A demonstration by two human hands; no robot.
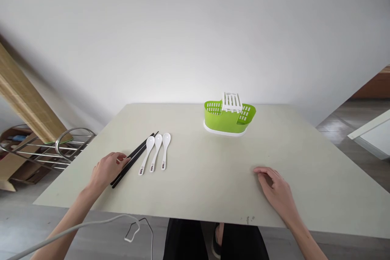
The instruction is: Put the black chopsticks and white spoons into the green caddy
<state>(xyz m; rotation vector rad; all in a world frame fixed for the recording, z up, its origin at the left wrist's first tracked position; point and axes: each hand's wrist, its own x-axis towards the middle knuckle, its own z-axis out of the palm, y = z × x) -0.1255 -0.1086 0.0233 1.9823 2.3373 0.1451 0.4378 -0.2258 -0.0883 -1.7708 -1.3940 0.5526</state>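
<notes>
On the left of the table lie black chopsticks (138,153), side by side and slanting away from me. My left hand (106,166) is at their middle, its thumb and fingertips closed on the nearer-left chopstick, which still lies along the tabletop. Just right of them, three white spoons (154,156) lie in a row, bowls pointing away and dark markings on their handle ends. My right hand (276,191) rests on the right side of the table, fingers together and curled towards the thumb, with nothing in it.
A green utensil basket (224,122) with a white base and white slatted top piece (232,102) stands at the back, near the wall. A metal rack (57,146) is left of the table (201,187). A pale cable (91,222) crosses below the front edge.
</notes>
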